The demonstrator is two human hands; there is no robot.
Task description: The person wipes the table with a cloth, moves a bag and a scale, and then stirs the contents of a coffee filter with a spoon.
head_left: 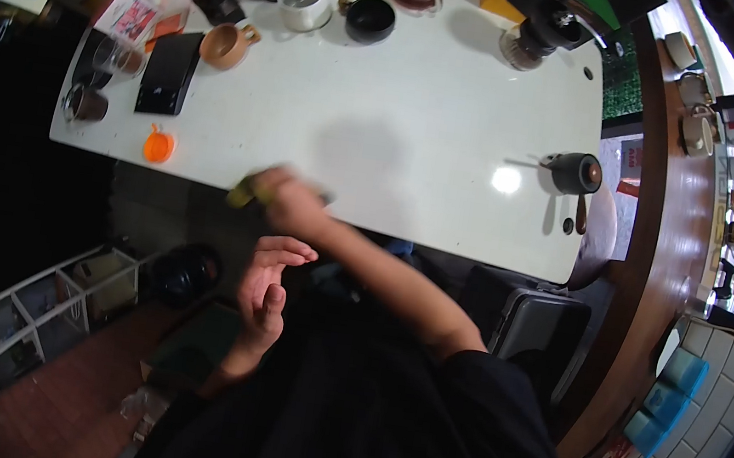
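Fingers of your right hand [291,205] are curled closed on a yellow-green item [244,192], which protrudes to their left at the near edge of the white table [452,148]. Motion blur affects both; exact finger placement and the item's type cannot be determined. A small dark part shows on the right side of the same hand; whether it belongs to the item cannot be told.

Your left hand [269,286] is found open and holding nothing, below the right one and off the table, its fingers extended close together, thumb apart.

Left of your right fingers, on the table, stands an orange cup [158,146]; beyond it lies a black flat device [169,73], with a tan cup [224,46] just beside its far end. Well to the right of those fingers is a dark cylindrical object [575,173], near the table's right edge.
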